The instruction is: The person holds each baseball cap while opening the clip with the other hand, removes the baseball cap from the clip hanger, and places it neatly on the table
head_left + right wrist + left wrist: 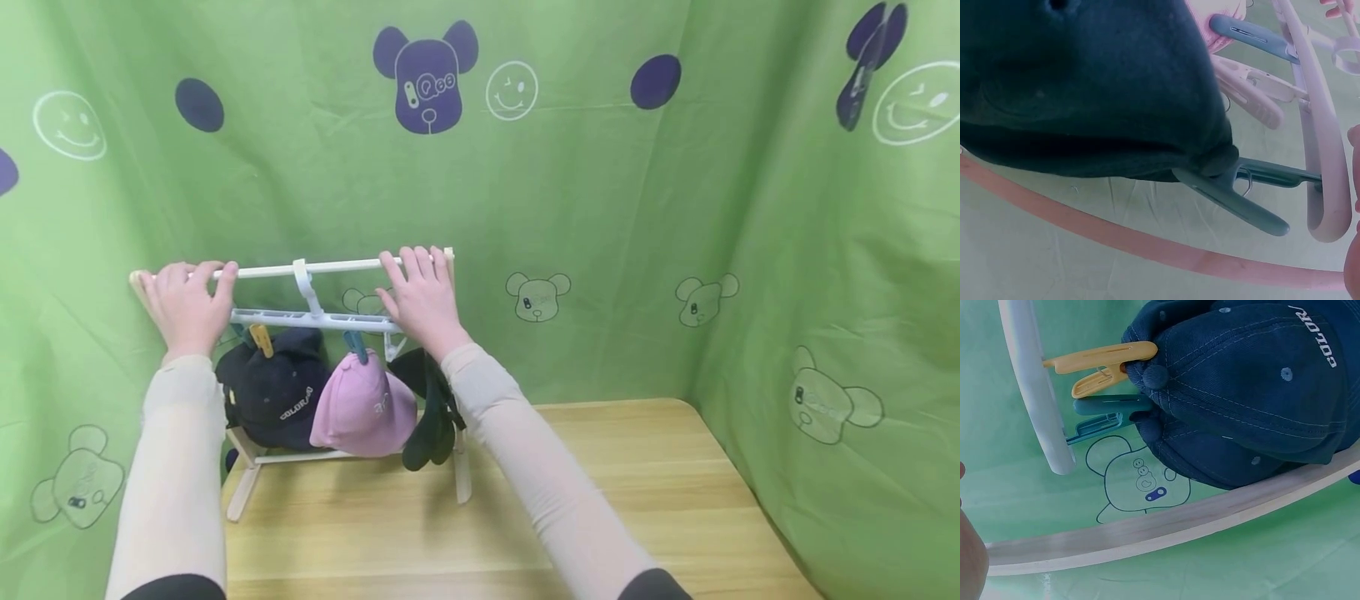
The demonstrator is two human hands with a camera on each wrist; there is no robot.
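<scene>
My left hand grips the left end of the top rod of a wooden rack. At the right end of the same rod, my right hand grips with its fingers over the top. Between the hands a pale blue clip hanger hangs by its hook. Dark navy caps hang at its left, held by a yellow clothes peg and a teal peg. A pink cap hangs in the middle, and a dark green cap at the right, partly behind my right forearm in the head view.
The rack's feet stand on a wood-grain table. A green curtain with bear and smiley prints encloses the back and both sides. A pink clothes peg sits on the hanger beside the green cap.
</scene>
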